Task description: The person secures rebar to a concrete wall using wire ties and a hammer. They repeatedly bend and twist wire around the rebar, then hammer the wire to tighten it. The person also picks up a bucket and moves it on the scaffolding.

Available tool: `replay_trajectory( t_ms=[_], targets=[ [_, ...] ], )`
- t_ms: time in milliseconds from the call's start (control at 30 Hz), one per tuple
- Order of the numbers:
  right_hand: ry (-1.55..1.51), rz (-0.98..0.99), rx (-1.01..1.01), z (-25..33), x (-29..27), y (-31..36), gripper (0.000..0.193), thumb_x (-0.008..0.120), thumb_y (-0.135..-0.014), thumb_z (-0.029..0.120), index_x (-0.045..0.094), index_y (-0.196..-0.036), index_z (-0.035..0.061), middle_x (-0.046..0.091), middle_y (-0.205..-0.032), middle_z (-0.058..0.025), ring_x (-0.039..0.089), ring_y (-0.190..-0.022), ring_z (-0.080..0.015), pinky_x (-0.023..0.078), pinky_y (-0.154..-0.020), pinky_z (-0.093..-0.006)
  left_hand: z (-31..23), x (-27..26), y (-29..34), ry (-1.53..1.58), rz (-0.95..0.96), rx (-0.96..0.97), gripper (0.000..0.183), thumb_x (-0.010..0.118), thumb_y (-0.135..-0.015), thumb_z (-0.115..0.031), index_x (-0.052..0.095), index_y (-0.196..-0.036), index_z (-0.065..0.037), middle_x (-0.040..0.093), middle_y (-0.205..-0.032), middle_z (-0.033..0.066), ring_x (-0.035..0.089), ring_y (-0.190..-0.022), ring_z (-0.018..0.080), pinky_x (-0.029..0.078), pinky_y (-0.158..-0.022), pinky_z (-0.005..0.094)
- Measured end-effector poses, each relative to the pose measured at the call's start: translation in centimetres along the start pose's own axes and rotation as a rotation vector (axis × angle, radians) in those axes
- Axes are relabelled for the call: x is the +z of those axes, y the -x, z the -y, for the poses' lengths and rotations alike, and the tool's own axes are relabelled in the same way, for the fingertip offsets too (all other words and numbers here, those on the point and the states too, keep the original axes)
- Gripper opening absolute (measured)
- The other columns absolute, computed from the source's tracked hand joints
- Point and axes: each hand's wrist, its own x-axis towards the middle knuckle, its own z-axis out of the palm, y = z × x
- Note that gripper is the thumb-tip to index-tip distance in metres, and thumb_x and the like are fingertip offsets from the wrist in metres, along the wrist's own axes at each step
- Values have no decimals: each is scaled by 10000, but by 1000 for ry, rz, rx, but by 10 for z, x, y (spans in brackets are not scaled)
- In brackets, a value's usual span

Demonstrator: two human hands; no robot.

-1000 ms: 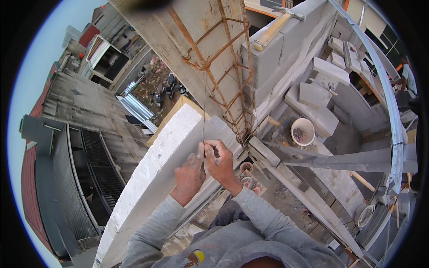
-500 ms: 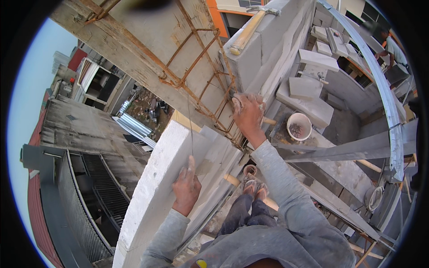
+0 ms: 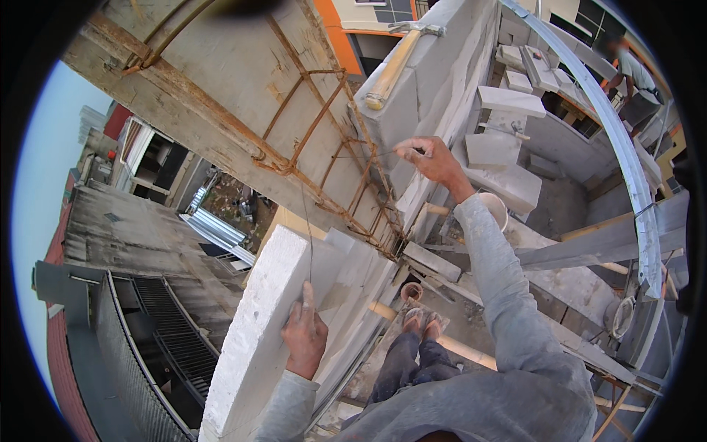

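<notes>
Thin line (image 3: 311, 247) is running from the rusty rebar (image 3: 274, 162) down to the white block (image 3: 247, 317): left hand (image 3: 305, 337) is extending one finger against it, others curling, presumably steadying; right hand (image 3: 437, 163) is pinching a faint strand between fingers, seemingly tensioning.

LEFT: my left hand (image 3: 305, 339) before near block wall (image 3: 254, 324); wire (image 3: 312, 236) between that hand and rebar cage (image 3: 283, 165) | AHEAD: rebar cage between near block wall and far block wall (image 3: 440, 72); hammer (image 3: 395, 70) on top of the latter | RIGHT: my right hand (image 3: 436, 163), right of cage; bucket (image 3: 496, 209) partly behind my forearm (image 3: 495, 272); loose blocks (image 3: 501, 150) beyond | BELOW: small pail (image 3: 412, 292) ahead of my feet (image 3: 423, 324)
</notes>
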Motion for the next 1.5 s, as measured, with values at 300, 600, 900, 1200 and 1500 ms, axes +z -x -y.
replay_trajectory(
  t_ms=[300, 600, 900, 1200, 1500],
  targets=[
    [83, -8, -196, -14, -20, -27, 128, 683, -917, 118, 745, -1007, 53, 717, -819, -95, 649, -744, -220, 515, -728, -338, -3, -3, 2, -32, 48, -48, 631, 588, -812, 79, 547, -1428, -47, 559, -809, 145, 601, -696, 339, 527, -622, 446],
    [163, -108, -189, -21, -35, -50, 132, 757, -881, 153, 752, -960, 46, 744, -899, -105, 690, -810, -244, 533, -793, -364, 0, -1, 3, -77, 26, -3, 674, 589, -761, 42, 546, -1429, -39, 603, -823, 136, 617, -668, 309, 550, -581, 407],
    [112, -175, -74, -25, -35, -66, 203, 840, -803, 227, 759, -889, 62, 718, -781, -57, 629, -674, -183, 513, -657, -327, 0, -2, 4, -54, -6, -3, 686, 592, -745, 50, 552, -1424, -39, 621, -844, 137, 635, -697, 316, 556, -601, 411],
    [188, -163, -174, -30, -53, -76, 293, 875, -750, 284, 775, -912, 61, 730, -846, -77, 659, -748, -216, 519, -703, -355, -6, -5, 11, -90, 45, -61, 668, 596, -753, 49, 568, -1412, -60, 636, -858, 132, 644, -717, 322, 558, -645, 424],
    [386, -294, -202, -30, -50, -77, 252, 857, -747, 307, 771, -820, 82, 695, -806, -99, 636, -733, -295, 505, -696, -398, -2, -7, 24, -141, 27, -97, 652, 605, -756, 49, 599, -1390, -104, 705, -988, 130, 699, -828, 311, 569, -710, 415]
  ],
)
